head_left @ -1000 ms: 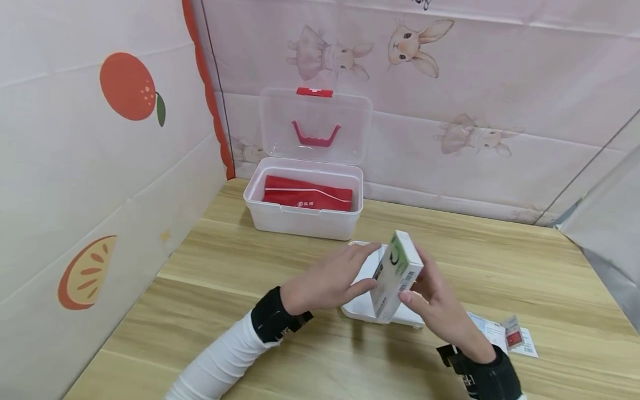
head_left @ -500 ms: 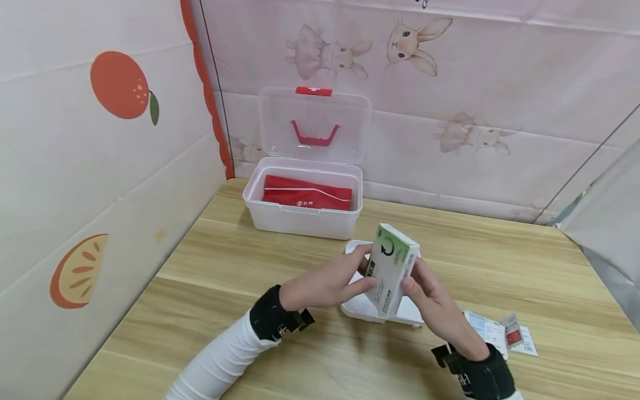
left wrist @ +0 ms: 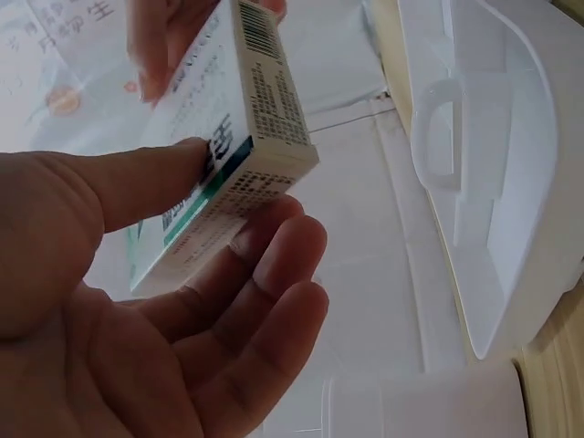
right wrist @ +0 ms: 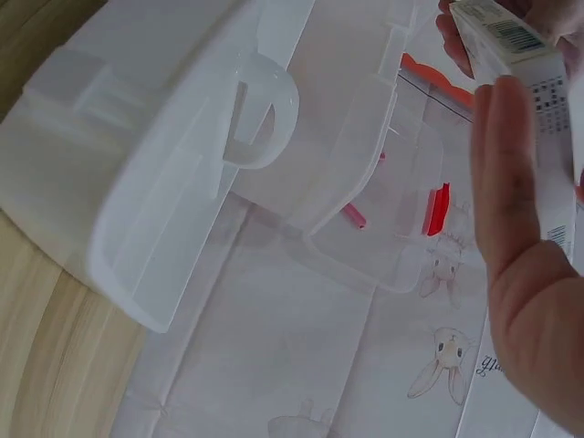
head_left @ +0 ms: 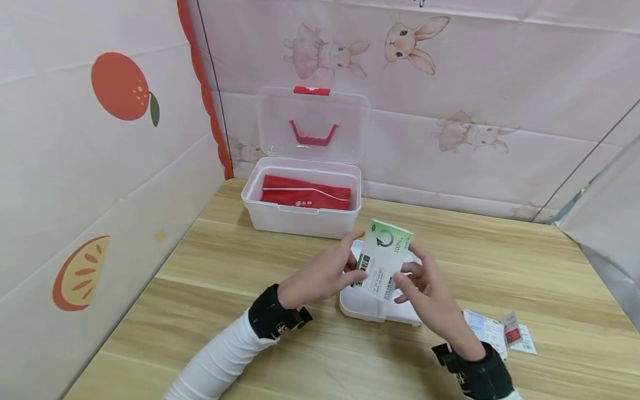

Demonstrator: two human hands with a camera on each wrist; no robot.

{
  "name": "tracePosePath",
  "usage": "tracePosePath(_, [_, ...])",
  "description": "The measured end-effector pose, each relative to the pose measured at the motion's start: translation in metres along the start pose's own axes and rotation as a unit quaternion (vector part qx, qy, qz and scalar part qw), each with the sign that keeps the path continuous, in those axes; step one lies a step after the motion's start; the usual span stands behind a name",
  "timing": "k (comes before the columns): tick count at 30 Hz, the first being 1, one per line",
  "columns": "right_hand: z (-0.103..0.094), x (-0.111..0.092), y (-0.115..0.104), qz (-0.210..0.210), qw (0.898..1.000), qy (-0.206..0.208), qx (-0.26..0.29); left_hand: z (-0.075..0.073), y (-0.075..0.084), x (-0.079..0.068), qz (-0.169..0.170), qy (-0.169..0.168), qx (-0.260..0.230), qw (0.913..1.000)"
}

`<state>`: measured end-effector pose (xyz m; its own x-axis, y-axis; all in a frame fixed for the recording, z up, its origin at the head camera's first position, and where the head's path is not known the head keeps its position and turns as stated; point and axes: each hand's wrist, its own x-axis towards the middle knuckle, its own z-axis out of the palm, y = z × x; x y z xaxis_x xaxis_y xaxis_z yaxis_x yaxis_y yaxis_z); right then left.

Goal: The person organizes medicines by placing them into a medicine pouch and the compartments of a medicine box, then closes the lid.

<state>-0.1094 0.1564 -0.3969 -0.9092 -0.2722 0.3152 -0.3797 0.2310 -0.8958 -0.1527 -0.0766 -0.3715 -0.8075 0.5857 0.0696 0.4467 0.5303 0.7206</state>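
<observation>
In the head view a white and green medicine box (head_left: 384, 256) is held up over a white plastic tray (head_left: 361, 312), its printed front facing the camera. My left hand (head_left: 325, 276) pinches the box's left edge, thumb on the front and fingers behind. The left wrist view shows this left hand (left wrist: 137, 274) with its thumb pressed on the medicine box (left wrist: 205, 164). At the box's right edge, my right hand (head_left: 434, 294) holds it between thumb and fingers. Part of that right hand (right wrist: 525, 228) lies along the medicine box (right wrist: 550, 119) in the right wrist view.
An open clear first-aid case (head_left: 302, 221) stands at the back with a red pouch (head_left: 307, 194) inside, its lid (head_left: 315, 125) raised. Right of my right hand lie printed papers (head_left: 487, 329) and a small clear packet with red (head_left: 512, 330).
Both hands have turned the medicine box from edge-on until its front faces the head camera. It has also shifted slightly left and up. The case and papers stay put.
</observation>
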Motion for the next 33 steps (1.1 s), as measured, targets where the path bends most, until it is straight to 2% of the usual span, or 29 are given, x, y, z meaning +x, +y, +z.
tracePosePath(4, [0.004,0.0,0.001,0.008,1.0,-0.008,-0.006,0.0,0.001,0.0,-0.018,0.005,0.023,0.9996])
tracePosePath(9, [0.005,0.0,-0.001,0.037,0.999,-0.004,-0.013,-0.001,0.002,0.0,-0.017,0.006,0.042,0.999])
tracePosePath(14, [0.008,0.002,0.004,0.075,0.997,0.0,-0.012,0.001,0.0,0.001,0.007,-0.011,0.019,0.9997])
tracePosePath(16, [0.011,0.003,0.006,0.08,0.997,0.003,-0.022,0.002,0.0,0.001,0.006,-0.02,0.007,0.9998])
tracePosePath(18, [0.013,0.003,0.008,0.081,0.996,0.003,-0.045,0.003,-0.001,0.001,-0.001,-0.025,0.003,0.9997])
tracePosePath(20, [0.015,0.002,0.009,0.074,0.993,0.003,-0.092,0.003,-0.002,0.001,-0.008,-0.028,0.008,0.9995])
tracePosePath(25, [0.017,0.002,0.012,0.039,0.98,-0.004,-0.194,0.003,-0.007,0.002,-0.021,-0.028,0.0,0.9994])
tracePosePath(29, [0.015,0.002,0.013,0.021,0.972,-0.016,-0.232,0.002,-0.013,0.004,-0.015,-0.014,-0.004,0.9998])
tracePosePath(33, [0.012,0.001,0.014,0.02,0.961,-0.03,-0.274,0.003,-0.019,0.007,-0.015,-0.006,-0.003,0.9999])
